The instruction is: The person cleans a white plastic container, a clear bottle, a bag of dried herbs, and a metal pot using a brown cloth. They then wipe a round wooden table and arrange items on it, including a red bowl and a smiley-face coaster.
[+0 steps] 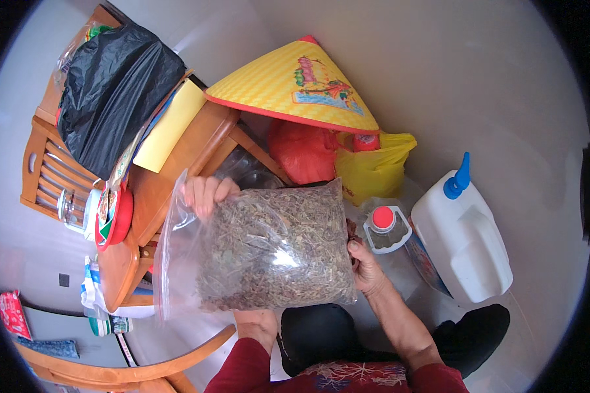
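Clear plastic forms the bag (278, 252) of dried plant matter (262, 229) that, in the head view, is held up to the left of a white jug (459, 229). The right hand (368, 267) pinches its right edge; the left hand (208, 192) curls at its upper-left part, whether pinching I cannot tell.

No readable text in view. White jug (469, 239): coloured label (427, 267) on its side, steeply angled, illegible. Red packet (12, 313) at far left: pale printing, too small to make out. Narrow pale strip (126, 349): tiny marks, same. Yellow conical hat (259, 85): printed picture (324, 88), any lettering unresolvable.
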`<move>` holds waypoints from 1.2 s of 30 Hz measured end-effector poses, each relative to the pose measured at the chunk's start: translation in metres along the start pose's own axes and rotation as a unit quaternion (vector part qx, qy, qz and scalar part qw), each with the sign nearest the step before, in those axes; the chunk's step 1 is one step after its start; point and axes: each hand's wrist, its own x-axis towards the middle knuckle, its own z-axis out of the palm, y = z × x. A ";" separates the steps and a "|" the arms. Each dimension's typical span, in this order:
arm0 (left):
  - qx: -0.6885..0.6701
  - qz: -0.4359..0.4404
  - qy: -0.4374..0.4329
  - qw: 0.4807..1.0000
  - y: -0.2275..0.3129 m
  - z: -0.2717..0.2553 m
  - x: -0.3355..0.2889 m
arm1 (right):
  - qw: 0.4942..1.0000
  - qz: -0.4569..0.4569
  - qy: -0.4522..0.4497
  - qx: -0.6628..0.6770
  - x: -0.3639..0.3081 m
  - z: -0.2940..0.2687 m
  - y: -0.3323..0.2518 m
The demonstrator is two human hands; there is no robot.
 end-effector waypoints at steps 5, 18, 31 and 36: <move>-0.122 0.004 -0.498 0.859 0.061 0.080 0.167 | 0.995 -0.075 -0.004 0.069 0.005 0.015 0.017; 0.331 -0.254 -0.381 0.825 0.066 -0.037 0.049 | 0.998 -0.068 0.013 0.012 0.000 0.003 0.044; -0.002 -0.088 -0.292 0.953 -0.001 -0.016 -0.011 | 0.984 -0.177 0.023 -0.003 0.011 0.042 0.026; -0.040 0.068 -0.108 0.991 -0.029 0.021 -0.004 | 0.959 -0.261 -0.026 -0.110 0.015 0.068 0.012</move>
